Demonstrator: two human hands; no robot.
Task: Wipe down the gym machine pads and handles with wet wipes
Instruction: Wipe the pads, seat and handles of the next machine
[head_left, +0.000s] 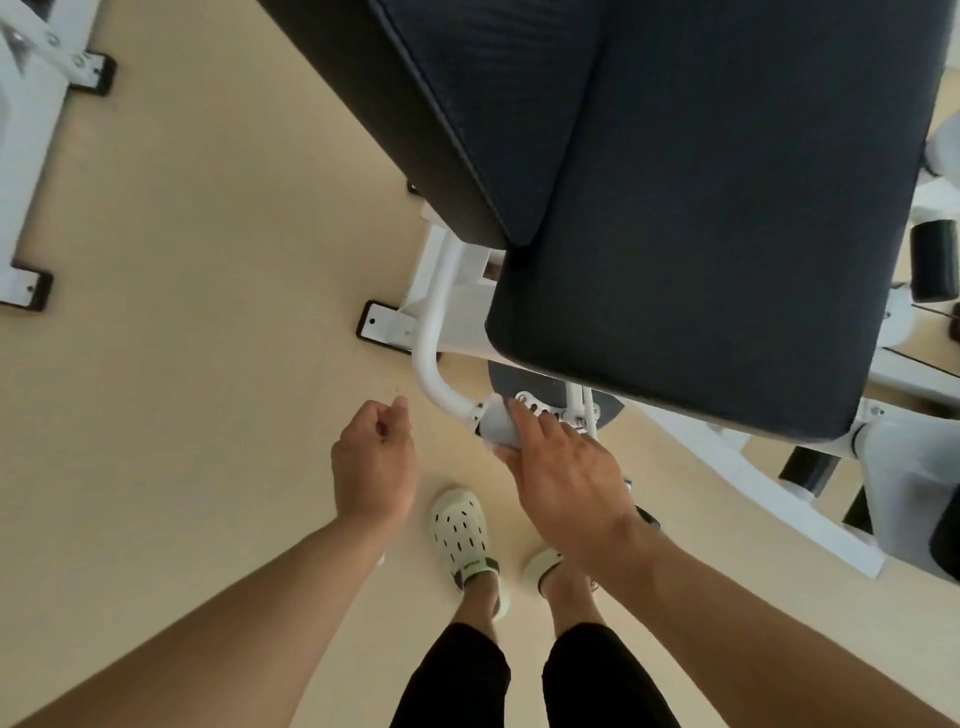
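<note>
A white gym machine carries a large dark seat pad (691, 249) and a dark back pad (467, 104) that fill the upper right. A curved white handle bar (434, 343) runs down from under the seat. My right hand (561, 467) grips the end of that bar with a pale wet wipe (496, 423) wrapped round it. My left hand (374, 462) hangs to the left of the bar, loosely curled, holding nothing and touching nothing.
The floor is beige. Another white machine frame (31, 156) with black feet stands at the far left. Black roller pads (935, 260) and white frame parts lie at the right. My feet in pale perforated clogs (462, 535) stand below the handle.
</note>
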